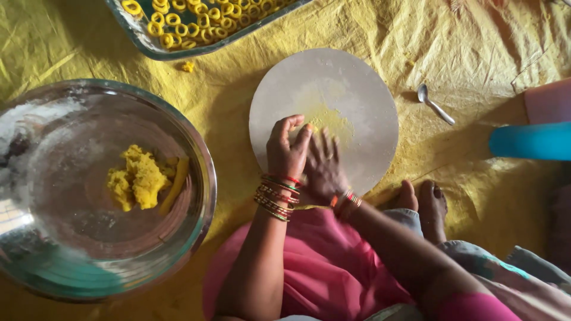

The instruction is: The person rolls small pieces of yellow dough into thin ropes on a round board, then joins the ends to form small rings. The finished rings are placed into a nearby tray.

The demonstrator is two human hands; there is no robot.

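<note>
Dough [313,127], yellow and soft, lies under both hands on a round floured board [357,89] set on a yellow floor cloth [476,53]. Left hand [286,151] and right hand [324,169] lie side by side, fingers loosely spread, palms pressing down; neither is clenched. Rolling well likely calls for even, light pressure. More dough sits in a steel bowl [196,148] at left; shaped rings fill a tray [140,35] above.

Left hand [287,150] edge-down, fingers curled; right hand [323,168] flat, blurred, pressed beside it
</note>
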